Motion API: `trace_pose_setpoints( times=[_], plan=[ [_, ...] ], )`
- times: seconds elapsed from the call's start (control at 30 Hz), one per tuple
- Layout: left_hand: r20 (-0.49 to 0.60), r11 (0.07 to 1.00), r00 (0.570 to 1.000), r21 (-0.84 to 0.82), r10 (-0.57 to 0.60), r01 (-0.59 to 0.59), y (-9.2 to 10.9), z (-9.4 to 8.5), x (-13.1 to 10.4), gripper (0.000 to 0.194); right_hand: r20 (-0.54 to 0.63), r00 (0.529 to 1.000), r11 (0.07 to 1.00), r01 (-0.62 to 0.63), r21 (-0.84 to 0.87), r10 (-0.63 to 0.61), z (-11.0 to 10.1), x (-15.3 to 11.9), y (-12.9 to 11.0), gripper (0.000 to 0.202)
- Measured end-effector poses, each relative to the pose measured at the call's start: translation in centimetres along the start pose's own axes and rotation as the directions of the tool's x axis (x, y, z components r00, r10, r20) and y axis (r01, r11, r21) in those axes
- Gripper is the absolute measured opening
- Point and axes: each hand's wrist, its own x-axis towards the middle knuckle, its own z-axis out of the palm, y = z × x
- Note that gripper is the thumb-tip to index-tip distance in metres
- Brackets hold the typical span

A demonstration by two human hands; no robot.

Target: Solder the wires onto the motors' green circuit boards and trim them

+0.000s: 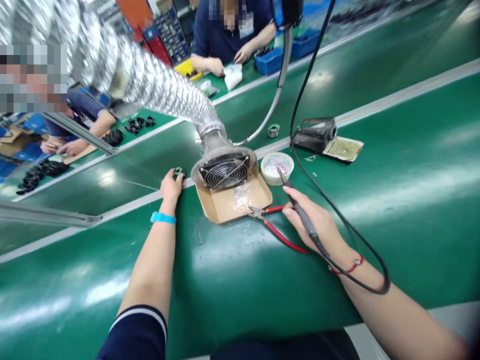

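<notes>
Over at the left, my left hand (171, 187) is closed around a small round part with a green top (178, 172), like a motor stator, above the metal strip along the bench. My right hand (317, 222) grips a soldering iron (304, 216) by its dark handle; the tip end reaches a white bowl (267, 175) with small bits in it. Whether the tip touches the contents I cannot tell. Red-handled cutters (282, 236) lie beside my right fingers, jaws at the edge of a cardboard tray (219, 205) that holds small pale scraps.
A fan hood (225, 172) on a silver duct (161, 80) hangs over the tray. A soldering iron stand (317, 135) with a yellowish sponge (344, 148) stands at right. A similar round part (273, 131) sits on the far belt. The iron's cable loops past my right wrist. Two people work opposite.
</notes>
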Motion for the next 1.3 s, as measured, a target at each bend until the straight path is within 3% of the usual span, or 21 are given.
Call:
trace_pose_setpoints(
  times=[0.1,0.23,0.4,0.5,0.63,0.87,1.1,1.3],
  plan=[
    [-0.023,0.999,1.0,0.036,-0.021,0.022,-1.1,-0.7,-0.6,0.056,-0.013,1.0,0.999,0.018,0.042,-0.018,-0.1,0.4,0.0,0.043],
    [0.02,0.997,1.0,0.078,0.004,-0.006,-3.3,-2.5,-2.3,0.038,-0.019,1.0,0.994,0.011,0.113,-0.009,-0.1,0.7,-0.1,0.041],
    [0.076,0.997,0.996,0.061,0.05,-0.055,-5.2,-3.8,-3.7,0.033,-0.034,0.999,0.985,-0.013,0.173,0.019,0.4,0.8,-0.2,0.041],
    [0.061,0.998,0.996,0.01,0.068,-0.069,-5.1,-3.2,-4.1,0.031,-0.05,0.997,0.983,-0.047,0.176,0.056,0.8,0.6,0.0,0.043],
    [0.153,0.987,0.976,-0.071,0.157,-0.147,-3.9,-2.0,-4.9,0.045,-0.058,0.994,0.984,-0.078,0.162,0.089,0.9,0.1,0.3,0.049],
    [0.297,0.963,0.918,-0.141,0.264,-0.232,-2.3,-1.6,-5.5,0.024,-0.048,0.999,0.997,0.002,0.077,0.002,-0.2,0.3,-0.2,0.045],
    [0.325,0.97,0.929,-0.219,0.175,-0.106,-2.4,-1.3,-6.2,0.011,-0.041,0.999,1.0,0.022,-0.02,-0.023,0.0,0.1,0.4,0.044],
    [0.286,0.921,0.956,-0.35,-0.065,0.168,-2.4,-0.1,-5.6,0.036,-0.01,1.0,0.999,0.025,-0.029,-0.026,0.4,-0.2,1.6,0.048]
  ],
)
